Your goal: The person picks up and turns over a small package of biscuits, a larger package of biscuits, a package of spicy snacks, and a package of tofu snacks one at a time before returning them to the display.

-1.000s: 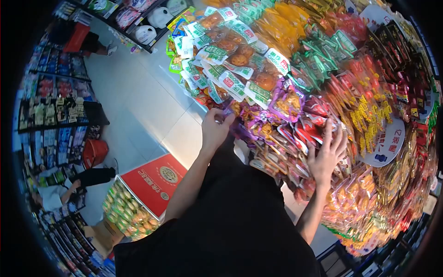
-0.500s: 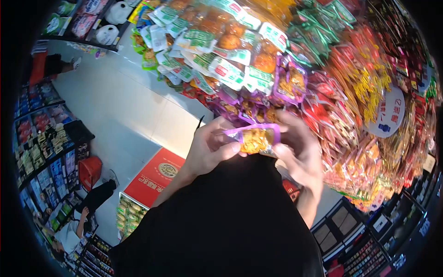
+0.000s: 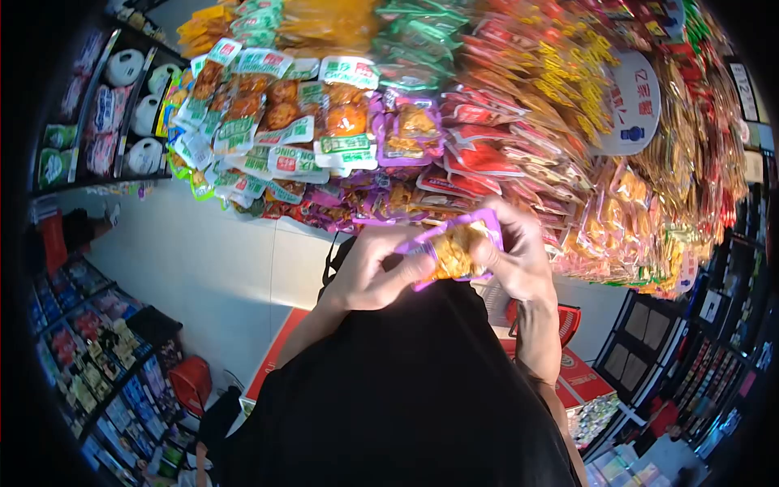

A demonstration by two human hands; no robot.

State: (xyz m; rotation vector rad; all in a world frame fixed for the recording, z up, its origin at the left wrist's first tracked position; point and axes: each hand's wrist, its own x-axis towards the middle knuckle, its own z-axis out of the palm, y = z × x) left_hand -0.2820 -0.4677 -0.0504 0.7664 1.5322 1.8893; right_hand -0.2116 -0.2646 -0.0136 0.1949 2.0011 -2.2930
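Note:
A snack packet with a purple edge and a clear middle, showing yellow-brown food, is held between both hands in front of the black shirt. My left hand pinches its left end, thumb on top. My right hand grips the right end, its thumb pressed on the clear part; this hand is slightly blurred. The packet tilts, its right end farther from the body. Just beyond the hands lies the heap's edge, where a similar purple packet rests beside green-and-white packets.
Red packets and a white oval sign are at the upper right. Shelves line both sides. A red basket stands at the lower left, a red box at the right. People are partly visible at the left and lower right.
The view has turned, and the heap appears shifted left. The packet, held flatter before, is now tilted and shows more of its face. The right thumb has moved onto its clear part.

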